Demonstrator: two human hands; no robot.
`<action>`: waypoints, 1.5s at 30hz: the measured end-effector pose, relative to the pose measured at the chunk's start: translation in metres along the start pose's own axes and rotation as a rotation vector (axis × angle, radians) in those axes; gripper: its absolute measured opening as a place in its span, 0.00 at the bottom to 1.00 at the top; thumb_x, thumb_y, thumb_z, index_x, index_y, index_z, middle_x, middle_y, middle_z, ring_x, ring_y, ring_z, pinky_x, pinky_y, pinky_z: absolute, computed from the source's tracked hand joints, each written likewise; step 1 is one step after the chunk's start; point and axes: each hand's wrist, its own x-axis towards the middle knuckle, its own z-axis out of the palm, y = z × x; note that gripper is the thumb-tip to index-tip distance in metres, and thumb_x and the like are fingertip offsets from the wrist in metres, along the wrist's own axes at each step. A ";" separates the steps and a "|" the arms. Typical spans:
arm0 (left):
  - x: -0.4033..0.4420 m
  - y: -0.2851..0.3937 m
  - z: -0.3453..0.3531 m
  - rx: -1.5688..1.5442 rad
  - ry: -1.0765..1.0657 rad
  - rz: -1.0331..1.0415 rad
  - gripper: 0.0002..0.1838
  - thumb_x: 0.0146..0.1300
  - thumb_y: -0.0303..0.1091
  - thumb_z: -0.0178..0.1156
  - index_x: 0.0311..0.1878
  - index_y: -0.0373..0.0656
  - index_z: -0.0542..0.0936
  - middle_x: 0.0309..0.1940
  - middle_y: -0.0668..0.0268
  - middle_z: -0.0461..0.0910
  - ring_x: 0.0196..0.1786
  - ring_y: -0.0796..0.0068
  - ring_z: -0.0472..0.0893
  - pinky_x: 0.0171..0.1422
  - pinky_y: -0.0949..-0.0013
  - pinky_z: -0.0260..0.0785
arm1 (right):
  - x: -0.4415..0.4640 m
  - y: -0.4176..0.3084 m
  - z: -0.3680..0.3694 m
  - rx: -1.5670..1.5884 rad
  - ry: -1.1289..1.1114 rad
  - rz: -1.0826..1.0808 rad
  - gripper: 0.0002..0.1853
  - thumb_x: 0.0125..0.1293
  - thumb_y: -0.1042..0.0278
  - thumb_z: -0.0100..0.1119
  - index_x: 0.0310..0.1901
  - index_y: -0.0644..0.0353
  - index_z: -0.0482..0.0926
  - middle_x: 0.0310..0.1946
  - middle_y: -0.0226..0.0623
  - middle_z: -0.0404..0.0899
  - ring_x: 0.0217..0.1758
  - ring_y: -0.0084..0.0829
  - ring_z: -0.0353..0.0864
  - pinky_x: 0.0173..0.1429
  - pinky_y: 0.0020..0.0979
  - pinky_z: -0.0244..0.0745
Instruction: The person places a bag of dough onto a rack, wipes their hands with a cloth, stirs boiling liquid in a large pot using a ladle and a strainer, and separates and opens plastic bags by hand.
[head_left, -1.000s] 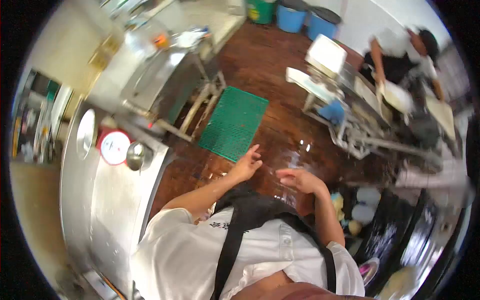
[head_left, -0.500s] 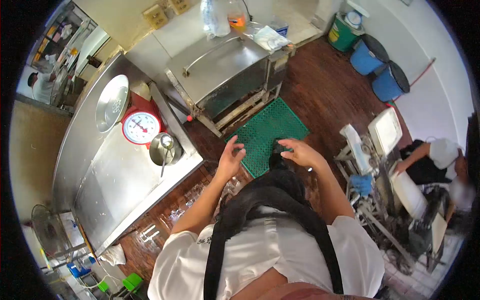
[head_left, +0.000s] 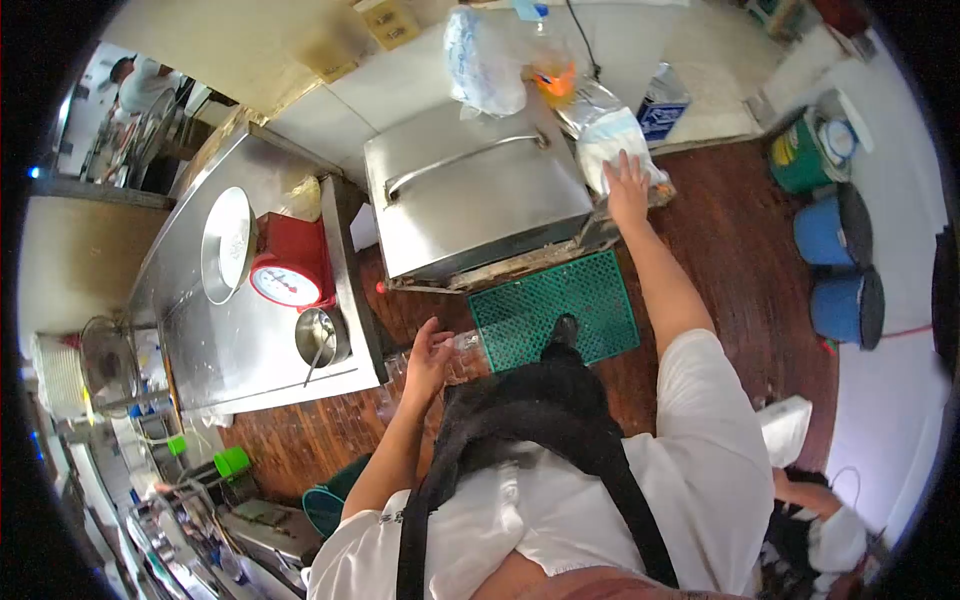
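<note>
My right hand (head_left: 627,192) reaches forward, fingers spread over a folded white cloth or packet (head_left: 612,138) at the right of the steel chest. It seems to touch the near edge; whether the fingers press on it I cannot tell. My left hand (head_left: 431,352) hangs in the air with loosely bent fingers apart and nothing in it, right of the counter corner. The steel chest (head_left: 480,200) has a closed lid with a long bar handle (head_left: 465,160). Beside the cloth lie crinkled clear plastic (head_left: 588,103) and a blue-and-white carton (head_left: 662,105).
On the steel counter (head_left: 215,345) stand a red dial scale (head_left: 292,250), a shallow metal pan (head_left: 228,245) and a small pot (head_left: 322,336) with a spoon. A green mat (head_left: 615,300) lies on the floor. Blue bins (head_left: 845,305) line the right wall. Another person's arm (head_left: 808,495) shows at lower right.
I have stepped closer to the chest. My right hand has gone from in front of my body out to the white cloth. My left hand has lowered slightly and stays empty.
</note>
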 end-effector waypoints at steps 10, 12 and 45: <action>0.091 0.092 0.068 -0.527 -0.149 -0.023 0.39 0.74 0.58 0.49 0.77 0.42 0.54 0.66 0.53 0.69 0.61 0.58 0.74 0.65 0.53 0.68 | 0.047 -0.027 -0.126 0.926 0.007 0.246 0.20 0.57 0.66 0.67 0.52 0.63 0.81 0.43 0.51 0.85 0.49 0.45 0.84 0.56 0.40 0.77; 0.142 0.115 0.087 -0.713 -0.185 0.047 0.41 0.74 0.61 0.46 0.78 0.44 0.51 0.73 0.53 0.60 0.72 0.52 0.63 0.73 0.48 0.59 | 0.026 -0.088 -0.205 1.120 -0.275 0.053 0.29 0.54 0.59 0.73 0.57 0.60 0.79 0.61 0.52 0.75 0.62 0.47 0.76 0.67 0.44 0.69; 0.182 0.233 -0.075 0.045 -0.051 0.971 0.29 0.37 0.34 0.79 0.46 0.45 0.78 0.46 0.58 0.80 0.51 0.57 0.78 0.63 0.59 0.66 | 0.097 -0.337 -0.185 0.457 -0.075 -0.609 0.32 0.50 0.72 0.71 0.60 0.56 0.75 0.57 0.44 0.76 0.60 0.48 0.75 0.66 0.46 0.68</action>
